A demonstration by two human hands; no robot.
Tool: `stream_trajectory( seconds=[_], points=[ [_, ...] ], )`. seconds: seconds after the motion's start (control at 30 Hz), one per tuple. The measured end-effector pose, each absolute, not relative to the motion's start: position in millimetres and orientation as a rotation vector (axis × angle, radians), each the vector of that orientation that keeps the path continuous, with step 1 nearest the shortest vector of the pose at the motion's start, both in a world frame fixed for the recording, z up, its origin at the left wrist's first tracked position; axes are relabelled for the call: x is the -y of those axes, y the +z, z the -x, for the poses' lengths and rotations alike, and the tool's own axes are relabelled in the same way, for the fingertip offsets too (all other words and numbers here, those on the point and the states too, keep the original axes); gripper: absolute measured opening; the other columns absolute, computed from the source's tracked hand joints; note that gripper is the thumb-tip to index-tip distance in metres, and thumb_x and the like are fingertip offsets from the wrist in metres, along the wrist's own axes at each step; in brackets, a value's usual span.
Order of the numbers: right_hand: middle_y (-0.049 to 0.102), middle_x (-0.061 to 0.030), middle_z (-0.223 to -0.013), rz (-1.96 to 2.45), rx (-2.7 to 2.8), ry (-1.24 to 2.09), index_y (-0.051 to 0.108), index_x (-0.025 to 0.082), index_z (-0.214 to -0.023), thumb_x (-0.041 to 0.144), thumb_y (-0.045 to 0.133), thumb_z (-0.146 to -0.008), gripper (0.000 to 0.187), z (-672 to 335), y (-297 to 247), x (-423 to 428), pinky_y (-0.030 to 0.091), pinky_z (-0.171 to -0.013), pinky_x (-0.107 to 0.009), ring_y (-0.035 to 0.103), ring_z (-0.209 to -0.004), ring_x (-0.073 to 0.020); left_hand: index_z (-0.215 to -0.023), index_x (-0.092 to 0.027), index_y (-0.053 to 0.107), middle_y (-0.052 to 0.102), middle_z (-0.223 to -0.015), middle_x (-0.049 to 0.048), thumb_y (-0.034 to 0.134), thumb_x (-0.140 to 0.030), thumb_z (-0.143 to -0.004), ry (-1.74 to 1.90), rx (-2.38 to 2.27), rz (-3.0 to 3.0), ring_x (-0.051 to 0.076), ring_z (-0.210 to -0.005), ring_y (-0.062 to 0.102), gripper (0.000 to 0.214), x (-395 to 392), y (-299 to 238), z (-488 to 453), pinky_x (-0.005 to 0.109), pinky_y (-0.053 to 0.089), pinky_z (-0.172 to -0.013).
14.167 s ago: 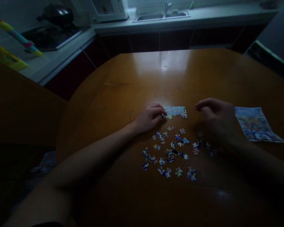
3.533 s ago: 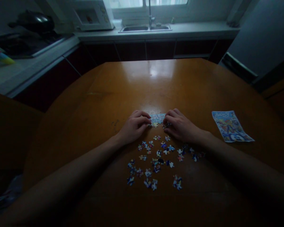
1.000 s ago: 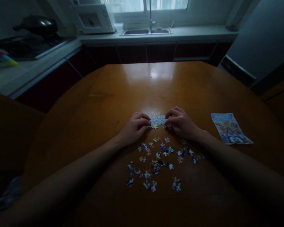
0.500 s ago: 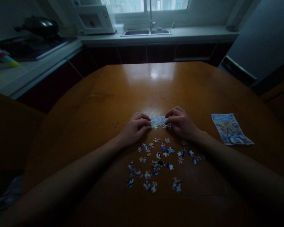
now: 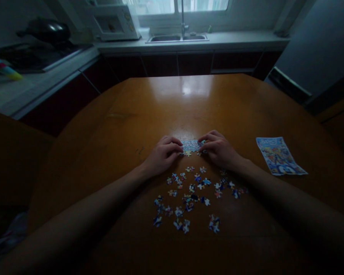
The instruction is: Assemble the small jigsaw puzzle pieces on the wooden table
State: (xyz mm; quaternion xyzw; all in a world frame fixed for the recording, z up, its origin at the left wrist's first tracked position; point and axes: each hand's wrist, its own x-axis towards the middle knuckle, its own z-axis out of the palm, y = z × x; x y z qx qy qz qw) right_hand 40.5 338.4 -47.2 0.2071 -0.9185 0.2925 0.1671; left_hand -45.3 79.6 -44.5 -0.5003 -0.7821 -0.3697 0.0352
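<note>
A joined strip of jigsaw puzzle (image 5: 190, 145), pale blue and white, lies flat on the table between my hands. My left hand (image 5: 165, 154) has its bent fingers and thumb on the strip's left end. At the right end, my right hand (image 5: 216, 148) grips with curled fingers, which cover that edge. Lighter pieces stick out along the near side of the strip. Many loose puzzle pieces (image 5: 190, 206) are scattered between my forearms, nearer to me. The room is dim, so the fingertips are hard to make out.
A creased picture sheet (image 5: 281, 156) lies on the wooden table (image 5: 126, 126) to the right. Beyond stand a counter with a sink (image 5: 176, 39) and a microwave (image 5: 114, 23). A dark pan (image 5: 47, 31) rests on the stove at the left.
My right hand has shifted slightly left along the puzzle strip's right end. My left hand and the loose pieces stay where they were.
</note>
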Motion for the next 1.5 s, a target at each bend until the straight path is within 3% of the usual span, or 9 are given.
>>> stream_trajectory(
  seconds=[0.47, 0.73, 0.93, 1.13, 1.5],
  points=[
    [0.073, -0.0054, -0.098, -0.547, 2.588, 0.878, 0.077, 0.024, -0.077, 0.000, 0.054, -0.077, 0.033, -39, -49, -339, 0.049, -0.088, -0.042, 0.056, -0.097, -0.0247, -0.092, -0.021, 0.074, 0.069, -0.107, 0.0059, 0.057, -0.015, -0.094, -1.141, 2.406, 1.534, 0.021, -0.103, 0.061, 0.018, -80, -44, 44, 0.041, 0.049, -0.094],
    [0.073, -0.0036, -0.107, -0.641, 2.585, 0.874, 0.075, 0.025, -0.075, 0.002, 0.056, -0.077, 0.030, -40, -48, -339, 0.045, -0.093, -0.045, 0.056, -0.102, -0.0251, -0.092, -0.021, 0.074, 0.069, -0.107, 0.0060, 0.058, -0.015, -0.094, -1.138, 2.412, 1.537, 0.021, -0.103, 0.061, 0.017, -80, -44, 45, 0.041, 0.049, -0.094],
    [0.071, -0.0060, -0.088, -0.276, 2.424, 1.027, 0.072, 0.021, -0.072, 0.007, 0.053, -0.079, 0.025, -33, -51, -346, 0.050, -0.085, -0.041, 0.062, -0.090, -0.0220, -0.091, -0.020, 0.074, 0.069, -0.106, 0.0062, 0.057, -0.014, -0.093, -1.158, 2.422, 1.530, 0.021, -0.103, 0.062, 0.017, -80, -43, 44, 0.040, 0.049, -0.093],
    [0.067, -0.0045, -0.079, 0.216, 2.289, 1.501, 0.068, 0.018, -0.071, 0.016, 0.052, -0.076, 0.017, -26, -56, -352, 0.057, -0.059, -0.031, 0.065, -0.066, -0.0164, -0.091, -0.020, 0.073, 0.069, -0.105, 0.0067, 0.057, -0.015, -0.092, -1.160, 2.431, 1.537, 0.021, -0.102, 0.062, 0.018, -80, -41, 43, 0.041, 0.050, -0.093],
    [0.070, -0.0048, -0.075, 0.173, 2.355, 1.381, 0.071, 0.018, -0.072, 0.013, 0.054, -0.075, 0.017, -25, -61, -356, 0.056, -0.062, -0.032, 0.068, -0.065, -0.0172, -0.089, -0.021, 0.073, 0.069, -0.104, 0.0067, 0.055, -0.014, -0.091, -1.174, 2.430, 1.531, 0.020, -0.102, 0.063, 0.019, -82, -40, 41, 0.042, 0.050, -0.095]
  ],
)
